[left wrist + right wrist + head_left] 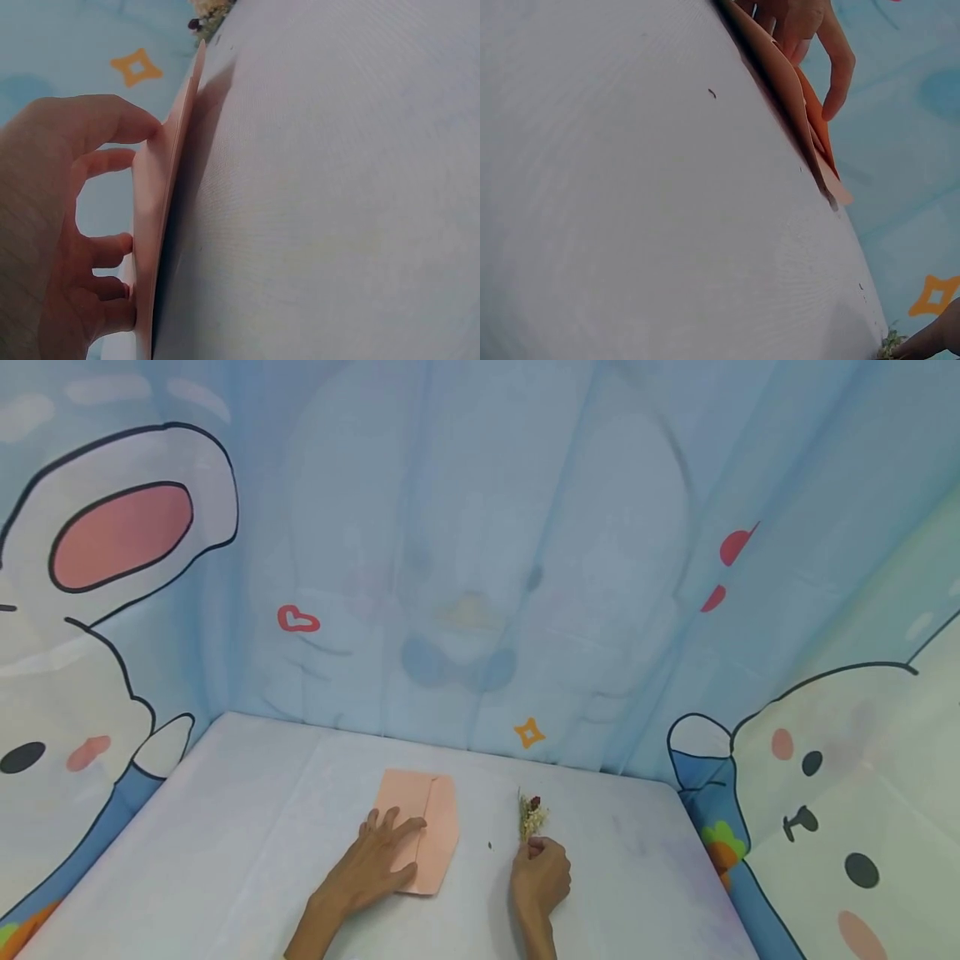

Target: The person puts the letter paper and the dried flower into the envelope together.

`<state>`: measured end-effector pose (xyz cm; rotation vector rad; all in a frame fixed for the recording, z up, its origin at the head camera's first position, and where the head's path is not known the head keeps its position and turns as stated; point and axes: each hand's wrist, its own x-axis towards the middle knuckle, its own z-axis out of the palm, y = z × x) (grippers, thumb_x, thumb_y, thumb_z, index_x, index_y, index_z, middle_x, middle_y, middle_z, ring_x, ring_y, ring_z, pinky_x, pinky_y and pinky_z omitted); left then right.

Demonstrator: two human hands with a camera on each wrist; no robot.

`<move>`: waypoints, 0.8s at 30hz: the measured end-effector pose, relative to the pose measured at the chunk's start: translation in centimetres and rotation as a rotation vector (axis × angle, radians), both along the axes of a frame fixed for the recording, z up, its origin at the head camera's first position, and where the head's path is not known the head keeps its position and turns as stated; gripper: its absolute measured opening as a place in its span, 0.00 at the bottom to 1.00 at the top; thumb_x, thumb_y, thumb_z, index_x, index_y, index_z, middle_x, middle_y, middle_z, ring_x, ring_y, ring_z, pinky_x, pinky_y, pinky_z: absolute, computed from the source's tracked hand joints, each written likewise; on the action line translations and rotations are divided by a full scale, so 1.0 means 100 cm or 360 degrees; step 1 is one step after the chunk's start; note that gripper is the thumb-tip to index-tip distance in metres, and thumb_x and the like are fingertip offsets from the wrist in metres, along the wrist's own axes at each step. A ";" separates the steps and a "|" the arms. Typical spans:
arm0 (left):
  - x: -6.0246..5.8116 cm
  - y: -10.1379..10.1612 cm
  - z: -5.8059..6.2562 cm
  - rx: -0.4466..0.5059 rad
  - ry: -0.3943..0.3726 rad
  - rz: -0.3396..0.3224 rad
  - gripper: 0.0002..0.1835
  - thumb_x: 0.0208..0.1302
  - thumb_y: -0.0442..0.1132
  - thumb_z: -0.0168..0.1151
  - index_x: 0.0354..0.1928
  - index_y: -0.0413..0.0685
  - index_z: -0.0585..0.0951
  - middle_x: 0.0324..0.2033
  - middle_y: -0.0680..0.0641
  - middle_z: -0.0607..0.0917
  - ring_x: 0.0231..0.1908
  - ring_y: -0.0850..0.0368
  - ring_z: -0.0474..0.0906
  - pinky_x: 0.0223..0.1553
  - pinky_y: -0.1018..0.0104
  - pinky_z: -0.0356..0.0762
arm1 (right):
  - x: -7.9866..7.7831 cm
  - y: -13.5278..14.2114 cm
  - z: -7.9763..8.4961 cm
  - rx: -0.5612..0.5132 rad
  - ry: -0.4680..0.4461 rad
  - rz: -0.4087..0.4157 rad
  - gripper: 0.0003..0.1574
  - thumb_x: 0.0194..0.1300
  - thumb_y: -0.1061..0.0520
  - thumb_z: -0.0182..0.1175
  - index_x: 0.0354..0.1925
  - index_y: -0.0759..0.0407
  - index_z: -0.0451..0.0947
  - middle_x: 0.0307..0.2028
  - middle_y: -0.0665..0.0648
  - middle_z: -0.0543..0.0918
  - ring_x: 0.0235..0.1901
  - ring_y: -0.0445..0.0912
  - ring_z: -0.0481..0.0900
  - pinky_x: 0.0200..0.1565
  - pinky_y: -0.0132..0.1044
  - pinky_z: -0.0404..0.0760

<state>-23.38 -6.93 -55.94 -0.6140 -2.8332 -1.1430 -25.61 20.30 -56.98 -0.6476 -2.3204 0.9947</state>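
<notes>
A pink paper envelope (444, 818) lies on the white-covered table. My left hand (372, 864) rests on it, fingers spread, with the fingertips touching its upper face; the left wrist view shows the envelope (156, 195) edge-on, its near edge slightly off the cloth. Between the thumb and fingers of my right hand (542, 875) the stems of a small bunch of dried flowers (532, 817) are pinched. The bunch has pale blossoms and one dark red bloom, and points away from me. From the right wrist, the envelope's opening (817, 139) gapes a little.
A few tiny dark crumbs (490, 845) lie on the cloth between the envelope and the flowers. Behind the table (622, 860) hangs a light blue curtain (465, 527) with cartoon animals, which also covers both sides.
</notes>
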 end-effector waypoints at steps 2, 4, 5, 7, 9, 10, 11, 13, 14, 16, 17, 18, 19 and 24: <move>0.000 0.000 -0.001 0.0000 0.0004 0.0002 0.32 0.74 0.51 0.62 0.78 0.60 0.74 0.82 0.29 0.64 0.82 0.13 0.48 0.83 0.24 0.50 | 0.001 0.001 0.001 -0.0010 0.0003 0.0006 0.06 0.65 0.69 0.68 0.40 0.73 0.88 0.31 0.69 0.91 0.29 0.61 0.89 0.35 0.59 0.84; 0.000 0.001 -0.002 -0.0006 0.0009 0.0004 0.31 0.75 0.51 0.62 0.78 0.60 0.74 0.82 0.29 0.64 0.82 0.14 0.49 0.83 0.24 0.50 | 0.002 0.001 0.003 -0.0024 0.0002 0.0004 0.06 0.65 0.69 0.68 0.40 0.73 0.88 0.31 0.69 0.91 0.29 0.61 0.88 0.35 0.58 0.84; 0.000 0.001 -0.002 -0.0016 0.0013 0.0006 0.31 0.74 0.52 0.62 0.78 0.61 0.74 0.82 0.30 0.64 0.82 0.14 0.49 0.83 0.24 0.50 | 0.002 0.000 0.003 -0.0031 0.0002 0.0002 0.06 0.65 0.69 0.68 0.40 0.73 0.88 0.31 0.69 0.90 0.30 0.61 0.88 0.34 0.58 0.83; 0.000 0.001 -0.003 -0.0020 0.0019 0.0009 0.31 0.74 0.52 0.62 0.77 0.61 0.74 0.82 0.30 0.65 0.82 0.14 0.49 0.83 0.24 0.51 | 0.003 0.000 0.005 -0.0040 0.0001 0.0002 0.06 0.65 0.69 0.68 0.40 0.73 0.88 0.31 0.69 0.90 0.30 0.61 0.87 0.33 0.57 0.82; 0.000 0.001 -0.002 -0.0017 0.0024 0.0008 0.31 0.74 0.52 0.62 0.77 0.60 0.74 0.81 0.30 0.65 0.81 0.14 0.50 0.83 0.24 0.51 | 0.003 -0.001 0.006 -0.0050 -0.0002 0.0004 0.06 0.65 0.68 0.68 0.40 0.73 0.88 0.31 0.68 0.90 0.30 0.60 0.87 0.33 0.54 0.81; 0.000 0.001 -0.002 -0.0017 0.0022 0.0008 0.31 0.74 0.52 0.62 0.77 0.60 0.74 0.81 0.30 0.65 0.81 0.14 0.49 0.83 0.24 0.51 | 0.003 -0.001 0.006 -0.0055 -0.0002 0.0006 0.06 0.65 0.68 0.68 0.40 0.73 0.88 0.31 0.68 0.90 0.30 0.60 0.87 0.32 0.54 0.80; 0.000 0.001 -0.002 -0.0017 0.0019 0.0007 0.31 0.74 0.52 0.62 0.77 0.60 0.74 0.81 0.29 0.65 0.81 0.14 0.49 0.83 0.24 0.51 | 0.004 -0.001 0.007 -0.0057 -0.0004 0.0006 0.07 0.65 0.68 0.68 0.40 0.73 0.88 0.31 0.68 0.90 0.30 0.60 0.87 0.32 0.53 0.80; 0.000 0.001 -0.002 -0.0014 0.0006 0.0007 0.31 0.75 0.52 0.62 0.78 0.60 0.74 0.82 0.29 0.64 0.81 0.14 0.48 0.83 0.24 0.50 | 0.004 -0.001 0.007 -0.0061 -0.0009 0.0006 0.07 0.65 0.68 0.68 0.40 0.73 0.88 0.31 0.68 0.90 0.30 0.59 0.87 0.31 0.51 0.79; 0.000 0.001 -0.002 -0.0013 0.0000 0.0009 0.31 0.75 0.52 0.61 0.78 0.60 0.74 0.82 0.29 0.63 0.82 0.14 0.48 0.84 0.25 0.50 | 0.004 -0.001 0.007 -0.0063 -0.0010 0.0006 0.07 0.65 0.68 0.67 0.40 0.73 0.88 0.31 0.68 0.90 0.30 0.59 0.87 0.31 0.51 0.79; 0.001 0.000 -0.001 -0.0011 -0.0015 0.0014 0.32 0.75 0.52 0.61 0.78 0.60 0.74 0.83 0.29 0.63 0.82 0.14 0.47 0.84 0.26 0.49 | 0.003 -0.001 0.007 -0.0068 -0.0003 0.0011 0.08 0.65 0.68 0.66 0.41 0.73 0.88 0.31 0.68 0.90 0.29 0.59 0.87 0.32 0.52 0.80; 0.001 0.000 -0.001 -0.0010 -0.0020 0.0016 0.32 0.75 0.52 0.61 0.78 0.61 0.74 0.83 0.29 0.62 0.82 0.14 0.47 0.84 0.26 0.49 | 0.003 -0.001 0.007 -0.0070 0.0002 0.0012 0.08 0.65 0.68 0.66 0.41 0.73 0.88 0.31 0.68 0.90 0.29 0.59 0.87 0.33 0.53 0.81; 0.001 0.000 -0.001 -0.0006 -0.0024 0.0020 0.32 0.75 0.52 0.61 0.78 0.61 0.74 0.83 0.29 0.62 0.82 0.14 0.47 0.84 0.26 0.48 | 0.003 -0.001 0.007 -0.0072 0.0010 0.0014 0.09 0.64 0.68 0.65 0.41 0.73 0.88 0.31 0.68 0.90 0.29 0.60 0.88 0.33 0.54 0.82; 0.001 0.000 -0.001 -0.0006 -0.0026 0.0021 0.31 0.75 0.52 0.61 0.78 0.61 0.74 0.83 0.29 0.62 0.82 0.15 0.47 0.85 0.26 0.48 | 0.003 -0.001 0.008 -0.0076 0.0020 0.0016 0.09 0.64 0.68 0.65 0.41 0.74 0.88 0.31 0.69 0.90 0.29 0.60 0.88 0.34 0.55 0.82; 0.000 0.000 0.000 -0.0004 -0.0013 0.0017 0.31 0.75 0.52 0.62 0.78 0.61 0.74 0.83 0.29 0.63 0.82 0.15 0.48 0.84 0.26 0.49 | 0.003 -0.004 0.011 -0.0113 0.0038 0.0029 0.10 0.62 0.68 0.64 0.41 0.73 0.88 0.30 0.68 0.90 0.28 0.58 0.87 0.33 0.53 0.81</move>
